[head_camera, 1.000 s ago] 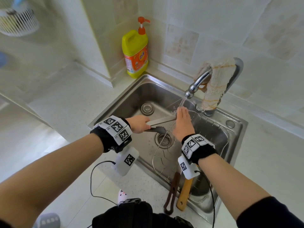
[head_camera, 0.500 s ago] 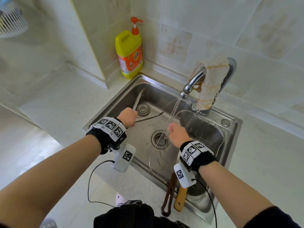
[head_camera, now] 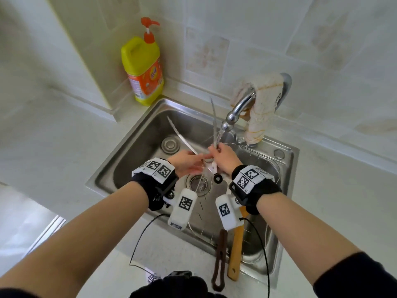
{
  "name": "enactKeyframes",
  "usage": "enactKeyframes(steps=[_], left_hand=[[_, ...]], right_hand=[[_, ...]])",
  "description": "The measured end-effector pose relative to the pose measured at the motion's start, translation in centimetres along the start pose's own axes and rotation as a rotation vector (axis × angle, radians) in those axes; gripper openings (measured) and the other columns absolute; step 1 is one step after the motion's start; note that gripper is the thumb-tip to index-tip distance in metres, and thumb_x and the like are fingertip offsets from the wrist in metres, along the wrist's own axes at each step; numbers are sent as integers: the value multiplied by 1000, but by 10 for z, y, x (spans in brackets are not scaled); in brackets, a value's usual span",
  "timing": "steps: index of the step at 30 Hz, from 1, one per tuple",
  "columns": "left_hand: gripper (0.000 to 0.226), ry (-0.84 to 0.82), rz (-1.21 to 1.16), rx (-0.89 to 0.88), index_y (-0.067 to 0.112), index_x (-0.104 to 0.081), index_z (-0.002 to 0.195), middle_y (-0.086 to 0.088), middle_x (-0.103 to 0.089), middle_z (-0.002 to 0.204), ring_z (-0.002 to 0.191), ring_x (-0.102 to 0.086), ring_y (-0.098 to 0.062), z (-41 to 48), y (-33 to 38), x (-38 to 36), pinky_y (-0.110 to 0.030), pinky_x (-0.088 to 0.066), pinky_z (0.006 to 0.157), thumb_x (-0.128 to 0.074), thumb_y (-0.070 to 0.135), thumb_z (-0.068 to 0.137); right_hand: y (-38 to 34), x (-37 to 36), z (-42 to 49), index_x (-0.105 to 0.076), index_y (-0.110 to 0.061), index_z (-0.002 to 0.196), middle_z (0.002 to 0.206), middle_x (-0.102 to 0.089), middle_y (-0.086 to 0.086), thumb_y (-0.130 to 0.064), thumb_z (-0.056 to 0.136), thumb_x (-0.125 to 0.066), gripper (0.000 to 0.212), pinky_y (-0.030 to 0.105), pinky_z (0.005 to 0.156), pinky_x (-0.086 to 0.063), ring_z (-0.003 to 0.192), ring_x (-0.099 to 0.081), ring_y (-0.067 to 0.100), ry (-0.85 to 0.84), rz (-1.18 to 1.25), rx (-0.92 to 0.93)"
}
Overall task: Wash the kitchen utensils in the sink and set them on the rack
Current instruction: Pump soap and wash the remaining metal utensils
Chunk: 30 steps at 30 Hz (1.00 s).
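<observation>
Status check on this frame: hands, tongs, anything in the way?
Left hand and right hand hold tongs, spread open, at the faucet. Not yet on rack. Nothing blocking.

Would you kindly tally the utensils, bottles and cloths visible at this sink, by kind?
Metal tongs: 1
Handled utensils: 2 (brown handle, wooden handle)
Detergent bottle: 1
Cloth: 1
Total: 5

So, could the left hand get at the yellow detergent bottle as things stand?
Probably yes: the detergent bottle stands unobstructed at the sink's far corner. But the left hand holds the tongs with the right hand, so it must let go first.
</observation>
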<state>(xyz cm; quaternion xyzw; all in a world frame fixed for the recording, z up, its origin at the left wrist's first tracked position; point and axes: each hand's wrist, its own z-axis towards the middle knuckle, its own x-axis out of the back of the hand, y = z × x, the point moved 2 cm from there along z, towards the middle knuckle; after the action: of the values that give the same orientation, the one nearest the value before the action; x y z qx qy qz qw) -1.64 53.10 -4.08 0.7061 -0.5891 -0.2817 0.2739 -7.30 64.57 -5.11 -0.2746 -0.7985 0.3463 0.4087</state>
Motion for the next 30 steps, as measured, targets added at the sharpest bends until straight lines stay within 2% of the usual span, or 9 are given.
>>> enactKeyframes(steps=[2,4,7,11,13,19,22,25,30], left_hand=[[16,82,-99,-30,-1,-54,91,-19,-58,100,75,-59,-19,2,-9,12,-24,-54,73,-44,10,97],[24,100,-207,-29,-9,-53,107,-26,-54,116,93,-60,-28,-2,-16,21,-31,-47,89,-38,7,99],[33,69,-302,-1,-12,-48,121,-22,-55,120,116,-54,-32,-12,-27,26,-32,-43,95,-30,6,100],[22,-92,-367,14,-5,-58,99,-16,-63,98,89,-62,-21,-30,-30,36,-28,-56,78,-38,3,97],[20,-126,-404,12,-5,-58,96,-17,-62,96,88,-61,-21,-38,-33,46,-31,-55,82,-39,0,96],[22,-129,-484,-90,-8,-54,102,-20,-60,102,90,-62,-25,-46,-32,84,-36,-51,91,-36,5,99],[24,-135,-421,-66,-9,-52,105,-19,-60,97,88,-61,-24,-45,-41,85,-38,-43,101,-33,6,100],[25,-255,-371,-7,-12,-52,114,-18,-62,101,92,-62,-22,-51,-57,82,-33,-49,97,-39,2,97],[24,-255,-426,69,-6,-56,91,-19,-62,89,84,-60,-24,-53,-63,76,-39,-46,92,-35,1,97]], right_hand=[[-3,-2,-12,-54,-11,116,97,-65,2,-25,100,-39,26,24,81,-40,92,-56,15,21,-108,75],[-3,-8,-21,-56,-12,114,93,-66,3,-27,99,-41,26,26,82,-46,89,-59,17,20,-115,123],[-7,-25,-35,-54,-16,119,90,-64,7,-31,98,-42,29,38,87,-49,87,-62,23,40,-108,196],[-25,-38,-61,-42,-19,134,99,-65,7,-39,100,-30,41,41,80,-50,90,-62,24,198,-476,392],[-35,-46,-70,-43,-17,130,96,-64,6,-40,101,-26,41,41,76,-51,86,-63,23,246,-570,432],[-41,-71,-77,-49,-8,116,95,-57,0,-27,94,-52,29,24,79,-38,88,-54,15,216,-283,253],[-35,-79,-83,-56,-10,108,89,-61,0,-24,92,-55,20,33,84,-48,83,-60,18,230,-190,206],[-31,-85,-90,-58,-11,105,91,-66,6,-35,95,-48,27,41,82,-51,86,-65,25,281,-339,191],[-32,-88,-95,-50,-10,111,94,-63,5,-45,96,-39,40,41,82,-51,87,-62,24,287,-469,124]])
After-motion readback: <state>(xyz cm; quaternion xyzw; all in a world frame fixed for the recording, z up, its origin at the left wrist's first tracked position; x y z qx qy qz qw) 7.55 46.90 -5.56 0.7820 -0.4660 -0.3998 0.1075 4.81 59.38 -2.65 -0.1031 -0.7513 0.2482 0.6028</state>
